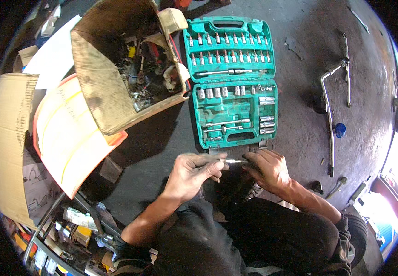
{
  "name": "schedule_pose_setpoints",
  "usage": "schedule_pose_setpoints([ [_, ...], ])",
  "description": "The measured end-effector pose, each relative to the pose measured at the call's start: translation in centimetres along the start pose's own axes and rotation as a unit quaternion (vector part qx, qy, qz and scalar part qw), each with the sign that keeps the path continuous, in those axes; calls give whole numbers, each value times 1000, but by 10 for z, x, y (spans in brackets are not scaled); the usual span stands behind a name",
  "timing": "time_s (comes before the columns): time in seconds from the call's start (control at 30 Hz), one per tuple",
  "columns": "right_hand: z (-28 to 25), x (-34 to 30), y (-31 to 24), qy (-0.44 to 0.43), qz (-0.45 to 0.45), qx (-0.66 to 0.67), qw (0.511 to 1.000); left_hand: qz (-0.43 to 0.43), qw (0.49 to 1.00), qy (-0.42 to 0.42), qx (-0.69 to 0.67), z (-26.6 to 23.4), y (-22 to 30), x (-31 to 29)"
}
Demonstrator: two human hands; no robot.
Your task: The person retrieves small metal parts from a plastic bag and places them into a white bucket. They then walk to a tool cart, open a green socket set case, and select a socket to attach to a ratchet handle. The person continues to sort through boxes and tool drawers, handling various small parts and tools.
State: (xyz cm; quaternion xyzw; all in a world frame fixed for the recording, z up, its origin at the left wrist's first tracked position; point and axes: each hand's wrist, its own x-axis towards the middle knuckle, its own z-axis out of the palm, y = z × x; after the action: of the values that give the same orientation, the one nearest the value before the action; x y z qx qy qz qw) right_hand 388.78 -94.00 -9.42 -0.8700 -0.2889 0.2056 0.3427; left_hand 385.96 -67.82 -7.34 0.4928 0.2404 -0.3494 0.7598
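Observation:
My left hand (193, 173) and my right hand (269, 168) are near each other in front of my knees. Between their fingertips is a slim silver metal piece (234, 161), like a socket bit. The left thumb and fingers pinch one end, and the right fingers close around the other. Fingers hide both ends, so its exact kind does not show. Just beyond my hands lies an opened green socket set case (231, 46). Its lid holds two rows of bit sockets (226, 38); the near half holds silver sockets (217, 93) and a ratchet or extension bar (226, 122).
An open cardboard box (100, 87) with mixed small parts stands left of the case. Beside it lie an orange-edged panel (65, 138) and another carton (12, 152). Long metal wrenches (331, 129) and a blue cap (340, 130) are on the right; a cluttered rack (81, 218) is lower left.

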Motion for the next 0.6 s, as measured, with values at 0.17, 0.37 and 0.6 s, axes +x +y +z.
schedule_pose_setpoints([
  [0.17,-5,7,9,35,-31,-9,999,-124,975,23,-185,-2,8,-11],
  [0.37,-26,8,6,84,39,158,983,-24,984,94,-150,16,45,-31],
  [0.6,-63,59,-39,152,-92,326,929,32,987,96,123,65,99,-33],
])
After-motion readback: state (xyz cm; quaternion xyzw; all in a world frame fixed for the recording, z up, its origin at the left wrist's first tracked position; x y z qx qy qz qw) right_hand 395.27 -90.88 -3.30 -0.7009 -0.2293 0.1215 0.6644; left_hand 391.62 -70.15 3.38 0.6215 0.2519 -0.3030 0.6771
